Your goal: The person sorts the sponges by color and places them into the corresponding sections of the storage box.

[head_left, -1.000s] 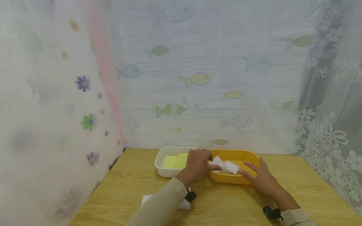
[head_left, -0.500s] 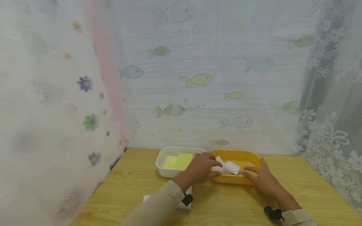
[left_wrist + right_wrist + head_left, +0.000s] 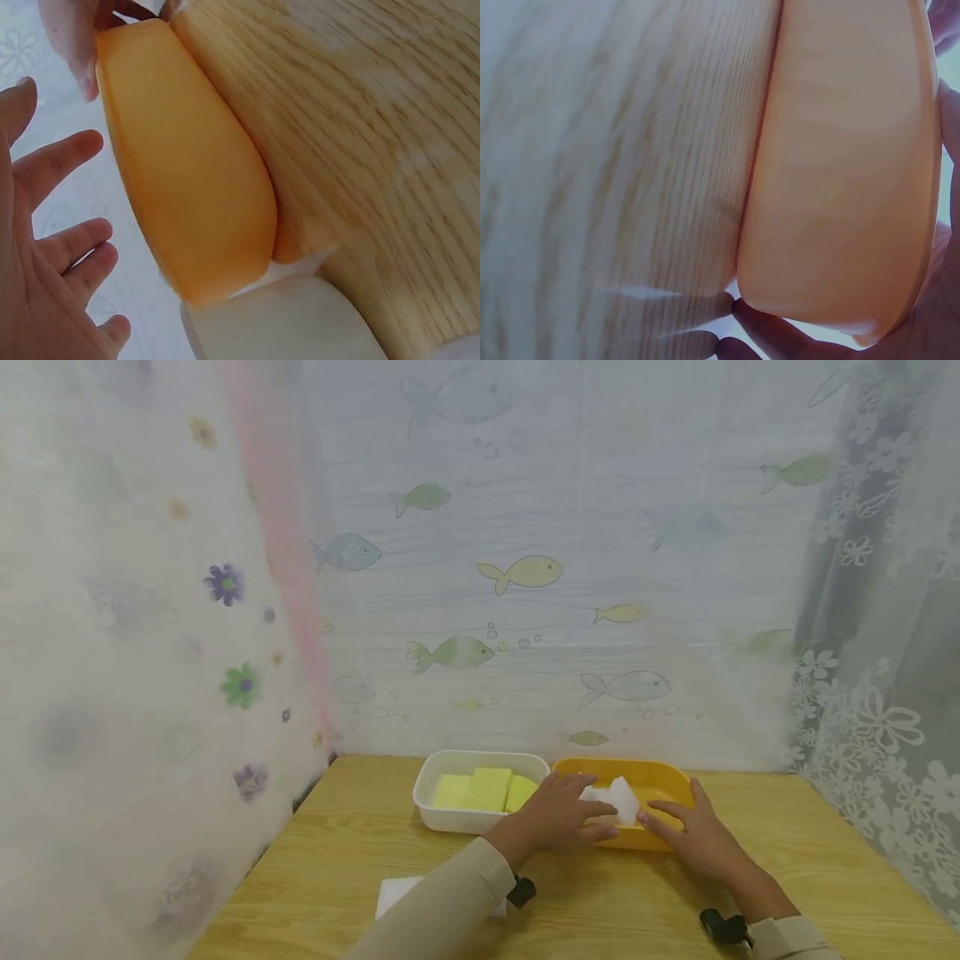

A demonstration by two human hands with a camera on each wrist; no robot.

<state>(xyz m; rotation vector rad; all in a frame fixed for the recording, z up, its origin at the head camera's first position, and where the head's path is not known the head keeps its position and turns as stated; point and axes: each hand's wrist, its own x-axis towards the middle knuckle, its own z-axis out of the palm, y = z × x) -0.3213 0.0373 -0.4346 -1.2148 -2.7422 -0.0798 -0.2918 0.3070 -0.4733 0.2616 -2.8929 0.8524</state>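
Note:
My left hand point(image 3: 558, 817) hovers over the left part of an orange tray point(image 3: 660, 775), fingers spread and loosely bent, with nothing held. White sponge-like pieces point(image 3: 623, 798) lie in the tray just beyond its fingertips; one stands tilted, and the others are partly hidden by the hand. At the tray's right end, my right hand point(image 3: 696, 837) grips the rim, thumb on the near side. In the right wrist view its fingers point(image 3: 780, 334) curl round the tray's end. The left wrist view has the left palm point(image 3: 30, 277) beside the tray's outer wall point(image 3: 187, 165), apart from it.
Left of the orange tray, touching it, stands a white tray point(image 3: 452, 821) with yellow sponges point(image 3: 491, 789) inside. A flat white block point(image 3: 394, 891) lies on the wooden table point(image 3: 330, 852) nearer me, partly under the left sleeve. A fish-print curtain point(image 3: 525, 693) hangs behind.
My left hand has moved to the right, its fingers spreading wider. A white piece in the orange tray now stands tilted, and another yellow sponge has come into sight. The right hand stays put.

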